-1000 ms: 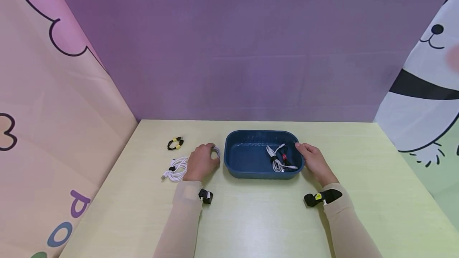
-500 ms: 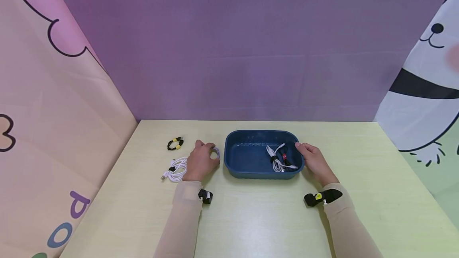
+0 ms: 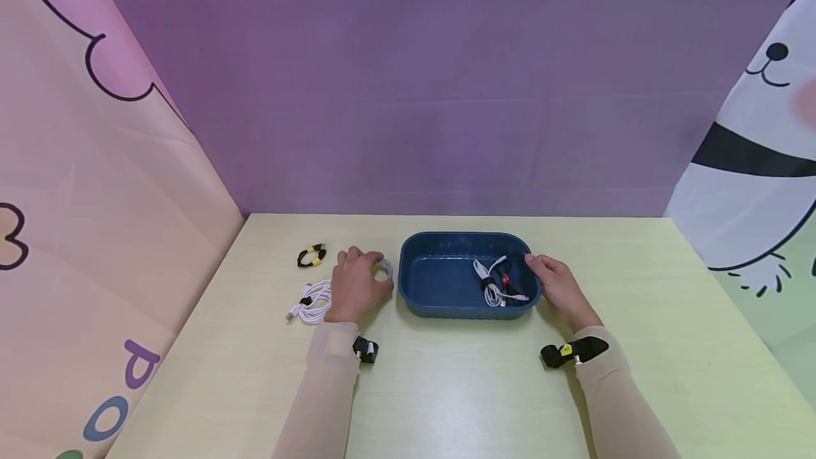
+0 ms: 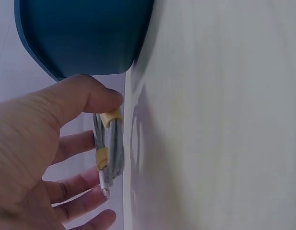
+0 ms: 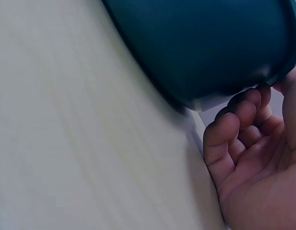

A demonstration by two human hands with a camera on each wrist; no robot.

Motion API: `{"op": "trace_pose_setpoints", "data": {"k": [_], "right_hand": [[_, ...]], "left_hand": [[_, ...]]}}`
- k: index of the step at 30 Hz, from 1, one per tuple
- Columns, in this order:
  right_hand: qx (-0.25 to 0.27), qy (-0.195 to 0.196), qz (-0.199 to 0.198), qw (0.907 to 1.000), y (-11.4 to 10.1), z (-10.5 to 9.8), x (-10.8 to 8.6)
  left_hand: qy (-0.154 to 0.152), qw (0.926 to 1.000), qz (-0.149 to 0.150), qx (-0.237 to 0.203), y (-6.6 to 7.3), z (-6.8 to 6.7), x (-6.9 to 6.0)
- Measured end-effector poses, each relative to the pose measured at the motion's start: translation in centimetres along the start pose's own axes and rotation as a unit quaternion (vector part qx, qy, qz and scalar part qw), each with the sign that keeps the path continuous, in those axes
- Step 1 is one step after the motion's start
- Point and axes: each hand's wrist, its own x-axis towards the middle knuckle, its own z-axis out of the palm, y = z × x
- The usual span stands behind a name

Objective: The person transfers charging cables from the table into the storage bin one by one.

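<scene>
My left hand point(image 3: 355, 287) pinches a coiled grey-white cable point(image 4: 114, 143) with yellow ties between thumb and fingers. In the left wrist view the coil hangs just above the table, its shadow beside it. To its right stands a blue rectangular bin point(image 3: 440, 312). My right hand point(image 3: 561, 292) holds the bin's right rim, the thumb over the edge and the curled fingers against the outer wall. Inside the bin's right side lie a white cable point(image 3: 491, 289) with a black tie and a dark cable point(image 3: 506, 279) with a red band, partly overlapping.
Left of my left hand, a bundled white cable point(image 3: 314, 302) with a black tie lies partly hidden by the hand. Behind it is a small black-and-yellow coiled cable point(image 3: 312, 256). Purple cloth point(image 3: 446, 91) rises behind the pale table point(image 3: 446, 388).
My left fingers have shifted slightly, and the coiled cable in them has moved a little up and to the right. The right hand and the bin have not moved.
</scene>
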Motion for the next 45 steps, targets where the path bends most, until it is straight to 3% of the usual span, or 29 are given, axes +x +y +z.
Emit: {"op": "trace_pose_setpoints", "data": {"k": [8,20,45], "right_hand": [[-0.001,-0.003,0.006,1.0,-0.1,-0.1,0.2],[-0.015,0.001,-0.017,0.9998,0.1,0.0,0.0],[-0.006,0.0,0.008,1.0,-0.8,0.0,-0.5]], "left_hand": [[0.008,0.9995,-0.008,-0.029,0.0,-0.1,0.2],[0.028,0.9981,-0.022,-0.051,0.2,-0.3,0.2],[0.045,0.9952,-0.041,-0.076,0.5,-0.6,0.5]]}}
